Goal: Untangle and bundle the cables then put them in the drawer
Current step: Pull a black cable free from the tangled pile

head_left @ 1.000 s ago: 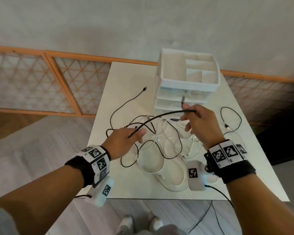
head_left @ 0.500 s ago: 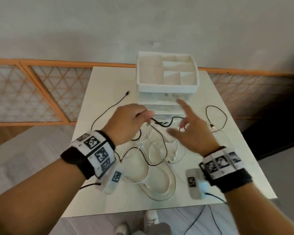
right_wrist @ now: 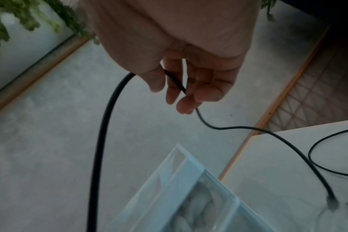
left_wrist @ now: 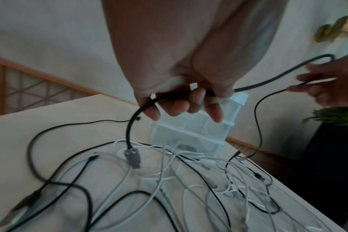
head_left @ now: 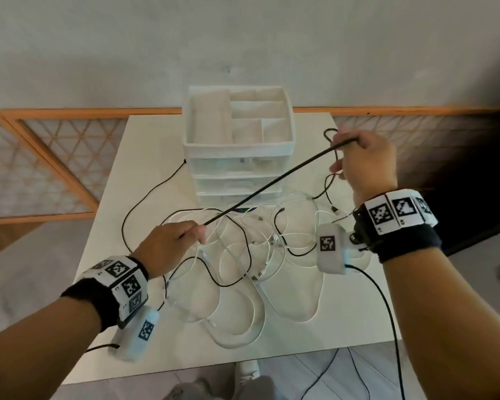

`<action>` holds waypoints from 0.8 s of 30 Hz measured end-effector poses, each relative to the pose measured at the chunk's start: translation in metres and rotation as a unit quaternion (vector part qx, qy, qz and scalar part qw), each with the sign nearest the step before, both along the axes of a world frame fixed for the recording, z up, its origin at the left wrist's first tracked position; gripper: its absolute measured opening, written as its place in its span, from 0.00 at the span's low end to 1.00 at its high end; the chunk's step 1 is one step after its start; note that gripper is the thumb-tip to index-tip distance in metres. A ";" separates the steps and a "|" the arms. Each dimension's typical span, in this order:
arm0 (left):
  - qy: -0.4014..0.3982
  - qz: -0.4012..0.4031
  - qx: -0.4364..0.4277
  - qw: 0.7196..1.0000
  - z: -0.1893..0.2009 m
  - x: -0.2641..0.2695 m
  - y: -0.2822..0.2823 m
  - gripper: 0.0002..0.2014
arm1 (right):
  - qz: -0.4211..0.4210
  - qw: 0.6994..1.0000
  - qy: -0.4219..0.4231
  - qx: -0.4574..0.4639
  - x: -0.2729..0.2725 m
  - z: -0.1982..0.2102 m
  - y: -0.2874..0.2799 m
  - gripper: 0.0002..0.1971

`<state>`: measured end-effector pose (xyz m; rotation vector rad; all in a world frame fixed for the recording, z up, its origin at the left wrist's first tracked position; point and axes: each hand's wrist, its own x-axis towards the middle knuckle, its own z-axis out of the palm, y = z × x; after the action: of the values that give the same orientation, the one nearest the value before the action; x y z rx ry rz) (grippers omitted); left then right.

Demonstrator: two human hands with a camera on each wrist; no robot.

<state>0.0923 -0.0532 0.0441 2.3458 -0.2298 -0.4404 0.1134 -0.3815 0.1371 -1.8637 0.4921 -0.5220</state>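
Observation:
A thick black cable (head_left: 274,184) is stretched taut between my hands above a tangle of white and black cables (head_left: 243,255) on the white table (head_left: 145,157). My left hand (head_left: 171,243) grips one end of the black cable (left_wrist: 181,94), and its grey plug (left_wrist: 132,157) dangles below the fingers. My right hand (head_left: 361,163), raised to the right of the white drawer unit (head_left: 238,157), pinches the black cable (right_wrist: 101,141) where it loops over. The trailing part hangs down to the table.
The drawer unit (right_wrist: 189,196) has an open divided tray on top and closed translucent drawers. A thin black cable (head_left: 145,203) runs along the table's left. A wooden lattice rail (head_left: 41,157) backs the table, and a green plant (left_wrist: 334,116) is at far right.
My right hand has taken hold of the black cable again and lifted it up and to the right, pulling it taut. My left hand moved back toward me, still holding its end.

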 end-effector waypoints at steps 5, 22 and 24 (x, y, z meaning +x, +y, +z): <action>-0.062 0.107 -0.069 0.990 0.016 0.006 0.004 0.10 | 0.055 0.994 0.069 -0.063 -0.003 -0.032 -0.010 0.14; 0.010 -0.050 -0.052 0.997 0.026 0.005 0.023 0.19 | 0.162 0.966 0.125 -0.160 -0.006 -0.067 0.073 0.07; 0.035 -0.061 -0.033 0.997 0.013 -0.003 0.035 0.17 | 0.187 0.965 0.103 -0.153 -0.005 -0.076 0.072 0.06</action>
<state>0.0896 -0.0186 0.0574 2.2546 -0.3510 -0.5645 0.1085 -0.3094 0.0607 -2.2566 0.1877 -0.1540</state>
